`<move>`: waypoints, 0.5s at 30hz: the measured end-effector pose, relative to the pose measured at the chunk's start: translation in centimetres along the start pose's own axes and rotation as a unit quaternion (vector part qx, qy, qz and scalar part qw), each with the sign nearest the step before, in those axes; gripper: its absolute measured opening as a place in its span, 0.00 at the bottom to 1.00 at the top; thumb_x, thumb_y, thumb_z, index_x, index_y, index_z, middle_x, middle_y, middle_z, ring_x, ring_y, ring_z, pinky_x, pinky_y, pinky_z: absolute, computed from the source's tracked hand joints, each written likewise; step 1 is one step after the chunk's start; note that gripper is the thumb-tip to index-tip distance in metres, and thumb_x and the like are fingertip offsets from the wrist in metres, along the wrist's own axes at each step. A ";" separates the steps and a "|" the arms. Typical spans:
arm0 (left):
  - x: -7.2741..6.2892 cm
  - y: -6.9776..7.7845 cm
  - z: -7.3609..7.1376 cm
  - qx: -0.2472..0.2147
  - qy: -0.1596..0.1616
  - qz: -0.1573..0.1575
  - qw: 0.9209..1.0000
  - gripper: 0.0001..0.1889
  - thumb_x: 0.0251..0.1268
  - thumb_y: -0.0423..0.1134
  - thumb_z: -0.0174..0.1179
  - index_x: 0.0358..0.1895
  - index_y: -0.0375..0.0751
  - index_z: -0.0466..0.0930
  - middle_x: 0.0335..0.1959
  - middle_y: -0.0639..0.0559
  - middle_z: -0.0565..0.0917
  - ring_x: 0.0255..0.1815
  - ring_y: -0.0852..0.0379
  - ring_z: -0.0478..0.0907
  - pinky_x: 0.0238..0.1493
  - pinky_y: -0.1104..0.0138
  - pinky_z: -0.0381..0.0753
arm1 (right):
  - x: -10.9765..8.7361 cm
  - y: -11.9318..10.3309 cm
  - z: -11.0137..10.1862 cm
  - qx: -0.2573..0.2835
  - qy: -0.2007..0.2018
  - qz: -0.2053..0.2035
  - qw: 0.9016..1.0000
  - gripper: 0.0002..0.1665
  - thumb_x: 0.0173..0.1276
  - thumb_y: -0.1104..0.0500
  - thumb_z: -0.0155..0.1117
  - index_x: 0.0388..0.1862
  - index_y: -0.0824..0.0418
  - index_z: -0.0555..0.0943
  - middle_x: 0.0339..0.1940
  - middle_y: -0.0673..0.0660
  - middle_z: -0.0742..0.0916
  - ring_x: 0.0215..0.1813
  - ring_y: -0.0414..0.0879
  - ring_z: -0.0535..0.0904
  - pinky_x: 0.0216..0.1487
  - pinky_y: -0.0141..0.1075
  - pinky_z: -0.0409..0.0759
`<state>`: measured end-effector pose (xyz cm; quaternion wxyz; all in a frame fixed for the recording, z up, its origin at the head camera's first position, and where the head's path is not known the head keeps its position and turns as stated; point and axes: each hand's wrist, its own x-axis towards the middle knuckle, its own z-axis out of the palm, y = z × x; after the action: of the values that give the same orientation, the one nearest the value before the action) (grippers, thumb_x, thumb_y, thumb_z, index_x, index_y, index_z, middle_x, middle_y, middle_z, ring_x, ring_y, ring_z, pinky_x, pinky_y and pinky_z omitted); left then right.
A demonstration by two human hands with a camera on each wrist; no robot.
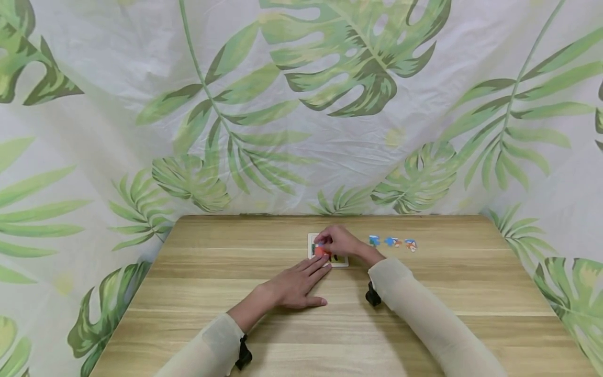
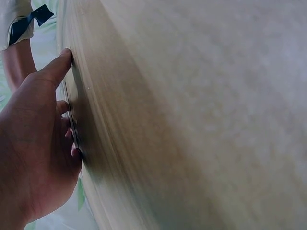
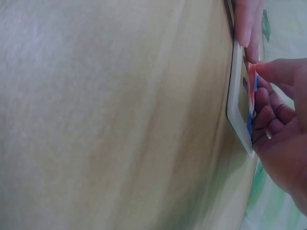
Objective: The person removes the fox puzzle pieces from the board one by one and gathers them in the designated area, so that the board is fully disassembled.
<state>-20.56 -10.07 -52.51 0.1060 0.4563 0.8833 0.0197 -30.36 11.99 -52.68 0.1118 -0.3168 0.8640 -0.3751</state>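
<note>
Right hand (image 1: 343,241) is over a white-rimmed puzzle tray (image 3: 235,91), fingers curled, thumb and fingertips pinching a red-and-blue piece (image 1: 321,251). Grip is narrow, just the piece's thickness. Piece sits at the tray's picture area; can't tell if it's seated or slightly raised, the fingers hide most of its edge.

Left hand (image 1: 294,285) lies low, fingers stretched out, fingertips on the tray's near side by the piece, thumb spread off to the side. Nothing in that grip.

Tray is flat on the far middle part of the wood-grain table (image 1: 471,277). Just right of the right wrist, three loose pieces in a row: blue-green piece (image 1: 374,240), blue-and-orange piece (image 1: 392,242), orange-and-white piece (image 1: 411,245). All well apart from the left hand. Leaf-print cloth (image 1: 330,157) hangs behind the table.
</note>
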 end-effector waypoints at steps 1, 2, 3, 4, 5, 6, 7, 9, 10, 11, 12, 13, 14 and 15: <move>0.0 0.0 0.0 0.000 0.000 0.000 1.000 0.46 0.80 0.68 0.48 0.88 0.42 0.47 0.89 0.43 0.44 0.89 0.49 0.42 0.86 0.56 0.49 | 0.0 0.0 0.0 0.002 0.000 0.002 1.000 0.15 0.69 0.74 0.64 0.51 0.69 0.89 0.42 0.60 0.90 0.35 0.39 0.81 0.39 0.31 0.82; 0.0 0.0 0.0 0.001 0.000 0.000 1.000 0.46 0.80 0.68 0.48 0.88 0.43 0.47 0.89 0.43 0.44 0.89 0.49 0.42 0.86 0.56 0.49 | 0.0 0.0 0.0 0.002 0.000 0.004 1.000 0.15 0.69 0.75 0.64 0.51 0.69 0.90 0.43 0.60 0.90 0.35 0.39 0.81 0.39 0.31 0.82; 0.0 0.0 0.0 0.001 0.001 0.000 1.000 0.46 0.80 0.68 0.48 0.88 0.43 0.47 0.89 0.44 0.44 0.89 0.50 0.42 0.86 0.56 0.49 | 0.0 -0.1 -0.1 0.001 -0.001 0.007 1.000 0.15 0.69 0.75 0.63 0.51 0.69 0.90 0.43 0.60 0.90 0.35 0.39 0.81 0.38 0.31 0.82; 0.0 0.0 0.0 0.001 0.001 0.001 1.000 0.46 0.80 0.68 0.48 0.88 0.43 0.47 0.89 0.44 0.44 0.89 0.50 0.41 0.86 0.57 0.49 | 0.0 -0.1 -0.1 0.001 -0.001 0.009 1.000 0.15 0.69 0.75 0.63 0.51 0.69 0.90 0.43 0.60 0.91 0.34 0.39 0.81 0.38 0.30 0.82; 0.0 0.0 0.0 0.002 0.002 0.001 1.000 0.46 0.80 0.68 0.48 0.88 0.43 0.47 0.89 0.44 0.44 0.89 0.50 0.41 0.87 0.57 0.49 | 0.0 -0.1 -0.1 0.000 -0.001 0.011 1.000 0.15 0.69 0.74 0.63 0.50 0.68 0.90 0.43 0.60 0.91 0.34 0.38 0.81 0.38 0.30 0.82; 0.0 -0.1 0.0 0.003 0.002 0.001 1.000 0.46 0.80 0.68 0.48 0.88 0.43 0.47 0.89 0.44 0.44 0.89 0.50 0.41 0.87 0.57 0.48 | 0.0 -0.2 -0.1 0.000 -0.002 0.014 1.000 0.15 0.70 0.74 0.63 0.50 0.68 0.90 0.43 0.60 0.91 0.34 0.38 0.81 0.38 0.30 0.81; 0.0 -0.1 0.0 0.003 0.002 0.001 1.000 0.46 0.80 0.68 0.48 0.88 0.43 0.47 0.89 0.44 0.44 0.89 0.50 0.41 0.87 0.57 0.48 | 0.0 -0.2 -0.1 0.001 -0.002 0.016 1.000 0.14 0.70 0.74 0.63 0.50 0.68 0.90 0.42 0.59 0.91 0.34 0.38 0.81 0.38 0.30 0.81; 0.0 -0.1 0.0 0.002 0.003 0.002 1.000 0.46 0.80 0.68 0.48 0.88 0.43 0.47 0.89 0.44 0.44 0.89 0.50 0.41 0.87 0.57 0.48 | 0.0 -0.3 -0.1 0.001 -0.003 0.020 1.000 0.14 0.70 0.74 0.63 0.50 0.68 0.90 0.41 0.59 0.91 0.35 0.38 0.81 0.38 0.30 0.81; 0.0 -0.1 0.0 0.002 0.002 0.002 1.000 0.46 0.80 0.68 0.48 0.88 0.43 0.47 0.89 0.44 0.44 0.89 0.51 0.41 0.87 0.57 0.48 | 0.0 -0.3 -0.1 0.003 -0.004 0.022 1.000 0.14 0.70 0.74 0.63 0.49 0.68 0.90 0.41 0.59 0.90 0.35 0.39 0.81 0.38 0.30 0.82; 0.0 -0.1 0.1 0.003 0.002 0.002 1.000 0.46 0.80 0.68 0.48 0.88 0.43 0.47 0.89 0.44 0.44 0.89 0.51 0.41 0.87 0.57 0.48 | 0.0 -0.4 -0.2 0.006 -0.005 0.025 1.000 0.14 0.70 0.74 0.63 0.49 0.68 0.90 0.41 0.59 0.90 0.36 0.39 0.81 0.38 0.30 0.82; 0.0 -0.1 0.1 0.003 0.002 0.002 1.000 0.46 0.80 0.68 0.48 0.88 0.43 0.47 0.89 0.44 0.44 0.89 0.51 0.41 0.87 0.57 0.48 | 0.0 -0.4 -0.2 0.009 -0.005 0.026 1.000 0.14 0.70 0.74 0.63 0.49 0.68 0.90 0.41 0.59 0.90 0.36 0.39 0.81 0.38 0.30 0.82; 0.0 -0.1 0.1 0.003 0.002 0.002 1.000 0.46 0.80 0.68 0.48 0.88 0.43 0.47 0.89 0.44 0.44 0.89 0.51 0.41 0.87 0.57 0.48 | 0.0 -0.5 -0.2 0.013 -0.007 0.028 0.999 0.13 0.70 0.75 0.62 0.48 0.68 0.90 0.41 0.59 0.90 0.36 0.39 0.81 0.37 0.30 0.82; 0.0 -0.1 0.1 0.003 0.003 0.002 1.000 0.46 0.80 0.68 0.48 0.88 0.42 0.48 0.89 0.44 0.44 0.89 0.51 0.41 0.87 0.57 0.48 | 0.0 -0.5 -0.3 0.016 -0.009 0.030 0.999 0.13 0.70 0.75 0.62 0.48 0.69 0.89 0.40 0.59 0.90 0.36 0.40 0.81 0.36 0.30 0.82; 0.0 -0.1 0.1 0.003 0.003 0.003 1.000 0.46 0.80 0.68 0.48 0.88 0.42 0.48 0.89 0.44 0.44 0.89 0.50 0.41 0.87 0.57 0.48 | 0.0 -0.5 -0.3 0.019 -0.011 0.030 0.999 0.12 0.71 0.75 0.62 0.48 0.69 0.89 0.40 0.59 0.89 0.35 0.40 0.81 0.35 0.30 0.82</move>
<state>-20.62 -10.13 -52.61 0.1017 0.4590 0.8824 0.0191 -30.28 11.86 -52.10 0.1388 -0.2924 0.8647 -0.3842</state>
